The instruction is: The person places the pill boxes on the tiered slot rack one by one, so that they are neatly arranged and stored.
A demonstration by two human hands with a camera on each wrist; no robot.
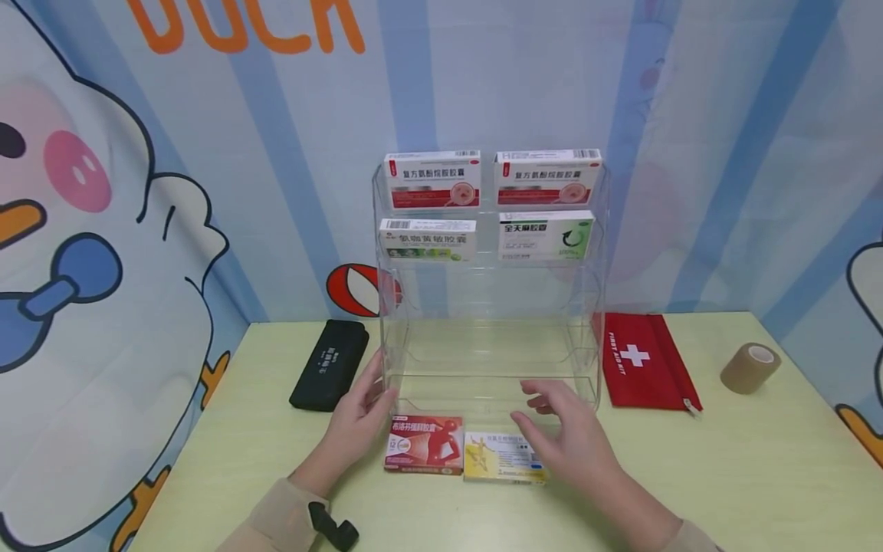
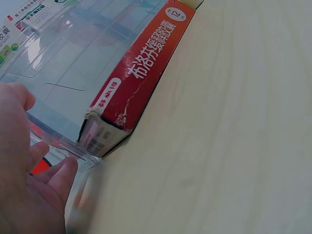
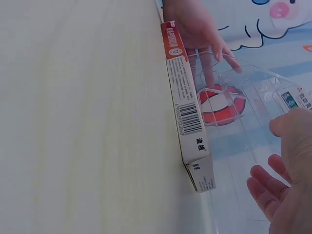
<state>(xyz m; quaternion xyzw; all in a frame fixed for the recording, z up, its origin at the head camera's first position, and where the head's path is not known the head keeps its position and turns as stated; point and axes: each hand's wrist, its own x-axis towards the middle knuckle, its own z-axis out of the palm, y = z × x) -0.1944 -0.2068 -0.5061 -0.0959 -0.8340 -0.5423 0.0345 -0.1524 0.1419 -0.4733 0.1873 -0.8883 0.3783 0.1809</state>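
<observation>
A clear acrylic rack (image 1: 486,376) stands on the table with medicine boxes in its upper tiers. At its lower left corner is my left hand (image 1: 362,418), fingers extended along the side; firm contact is hard to tell. My right hand (image 1: 569,437) hovers by the rack's lower front right, fingers loosely bent and nothing between them. Flat before the rack lie a red medicine box (image 1: 424,445) and, to its right, a yellow and white medicine box (image 1: 500,458), partly covered by my right hand. The left wrist view shows the red box's (image 2: 141,63) dented end.
Two red and white boxes (image 1: 433,180) fill the top tier; a white and green box (image 1: 428,240) and a green-edged box (image 1: 545,236) sit below. A black pouch (image 1: 331,364) lies left, a red first aid pouch (image 1: 645,360) and a tan bandage roll (image 1: 748,369) right.
</observation>
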